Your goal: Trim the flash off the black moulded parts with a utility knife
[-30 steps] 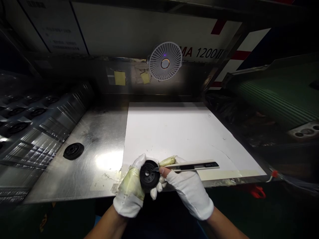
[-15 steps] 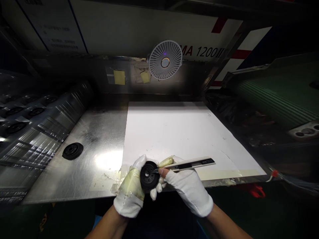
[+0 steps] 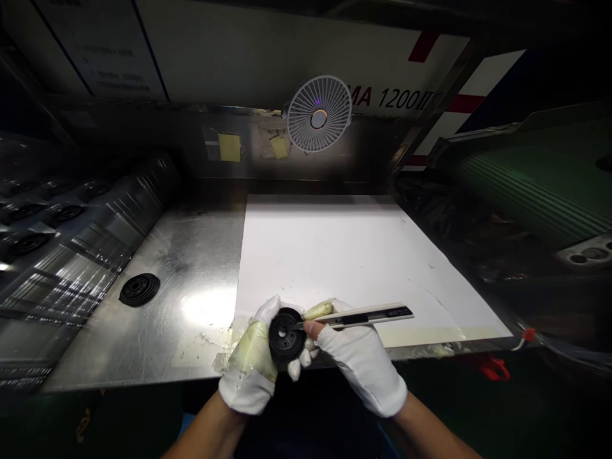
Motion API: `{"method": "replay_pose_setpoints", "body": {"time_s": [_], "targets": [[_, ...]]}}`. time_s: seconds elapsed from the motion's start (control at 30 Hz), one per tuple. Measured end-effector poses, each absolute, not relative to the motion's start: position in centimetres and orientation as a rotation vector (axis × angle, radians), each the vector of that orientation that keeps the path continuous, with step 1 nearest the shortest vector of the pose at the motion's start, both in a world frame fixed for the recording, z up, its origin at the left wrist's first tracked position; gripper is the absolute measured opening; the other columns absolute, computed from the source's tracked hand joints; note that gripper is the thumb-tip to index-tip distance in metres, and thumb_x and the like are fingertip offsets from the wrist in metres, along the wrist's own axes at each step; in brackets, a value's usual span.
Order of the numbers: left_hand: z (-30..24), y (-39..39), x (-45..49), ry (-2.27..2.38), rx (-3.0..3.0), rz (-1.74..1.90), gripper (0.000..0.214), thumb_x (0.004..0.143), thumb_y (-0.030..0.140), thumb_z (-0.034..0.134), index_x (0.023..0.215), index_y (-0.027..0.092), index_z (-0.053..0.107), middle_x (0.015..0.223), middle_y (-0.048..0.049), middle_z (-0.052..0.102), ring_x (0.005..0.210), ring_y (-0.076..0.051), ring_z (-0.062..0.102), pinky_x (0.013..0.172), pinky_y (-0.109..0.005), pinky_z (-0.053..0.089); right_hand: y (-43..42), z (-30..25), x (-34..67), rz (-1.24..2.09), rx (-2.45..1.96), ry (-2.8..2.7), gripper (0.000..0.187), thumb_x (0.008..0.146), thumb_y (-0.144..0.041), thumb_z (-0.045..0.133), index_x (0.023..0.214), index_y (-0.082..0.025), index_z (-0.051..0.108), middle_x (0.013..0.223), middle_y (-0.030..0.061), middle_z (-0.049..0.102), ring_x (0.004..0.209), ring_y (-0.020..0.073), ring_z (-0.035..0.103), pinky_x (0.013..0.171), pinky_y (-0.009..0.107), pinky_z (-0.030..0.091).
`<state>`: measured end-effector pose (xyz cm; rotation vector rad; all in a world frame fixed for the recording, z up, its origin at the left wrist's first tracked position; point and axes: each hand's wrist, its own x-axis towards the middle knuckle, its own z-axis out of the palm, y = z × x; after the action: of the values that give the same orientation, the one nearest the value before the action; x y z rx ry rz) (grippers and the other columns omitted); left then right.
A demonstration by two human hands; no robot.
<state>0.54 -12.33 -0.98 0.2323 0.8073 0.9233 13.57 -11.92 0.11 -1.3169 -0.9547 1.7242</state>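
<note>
My left hand (image 3: 253, 357), in a white glove with yellowish tape over it, is closed around a round black wheel-like part (image 3: 287, 347) with a hub hole in its middle. In my gloved right hand (image 3: 361, 357) is a utility knife (image 3: 373, 315), gripped near its front with the bare thumb tip on it. The blade end points left and meets the face of the black part near its hub; whether it touches or hovers I cannot tell. Another black ribbed round part (image 3: 139, 290) lies on the metal table at the left.
A white sheet (image 3: 325, 248) covers the middle of the metal table (image 3: 191, 248). Stacked clear trays (image 3: 90, 255) with black parts stand at the left. A small fan (image 3: 319, 115) is at the back. A green ribbed panel (image 3: 535, 191) and a red-handled object (image 3: 497, 368) are at the right.
Almost nothing differs. Both hands keep their hold on the black part and the knife, and the view has shifted very slightly.
</note>
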Motion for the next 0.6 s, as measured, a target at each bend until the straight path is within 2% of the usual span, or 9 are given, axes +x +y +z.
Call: {"method": "replay_pose_setpoints", "body": {"time_s": [0.2, 0.43, 0.6], "targets": [[-1.08, -12.17, 0.56, 0.798, 0.236, 0.913, 0.053, 0.081, 0.053, 0.038, 0.080, 0.005, 0.061, 0.054, -0.0101, 0.059, 0.043, -0.014, 0.055, 0.029, -0.018, 0.034, -11.90, 0.51, 13.58, 1.786, -1.325, -0.937, 0.036, 0.065, -0.045, 0.071, 0.055, -0.013, 0.058, 0.052, 0.0033, 0.060, 0.051, 0.0153, 0.058, 0.053, 0.025, 0.048], [-1.10, -11.98, 0.49, 0.779, 0.235, 0.889, 0.054, 0.081, 0.053, 0.038, 0.074, 0.005, 0.062, 0.055, -0.0103, 0.058, 0.043, -0.012, 0.052, 0.030, -0.017, 0.033, -12.01, 0.21, 13.37, 1.752, -1.295, -0.897, 0.035, 0.066, -0.045, 0.070, 0.060, -0.013, 0.058, 0.052, 0.0028, 0.059, 0.049, 0.0167, 0.058, 0.052, 0.028, 0.048], [-1.10, -12.09, 0.52, 0.817, 0.248, 0.888, 0.055, 0.081, 0.054, 0.037, 0.070, 0.006, 0.060, 0.053, -0.0091, 0.056, 0.042, -0.012, 0.052, 0.030, -0.017, 0.032, -11.81, 0.44, 13.53, 1.756, -1.308, -0.957, 0.033, 0.067, -0.043, 0.069, 0.058, -0.013, 0.059, 0.052, 0.0032, 0.060, 0.049, 0.0150, 0.058, 0.052, 0.025, 0.047]]}}
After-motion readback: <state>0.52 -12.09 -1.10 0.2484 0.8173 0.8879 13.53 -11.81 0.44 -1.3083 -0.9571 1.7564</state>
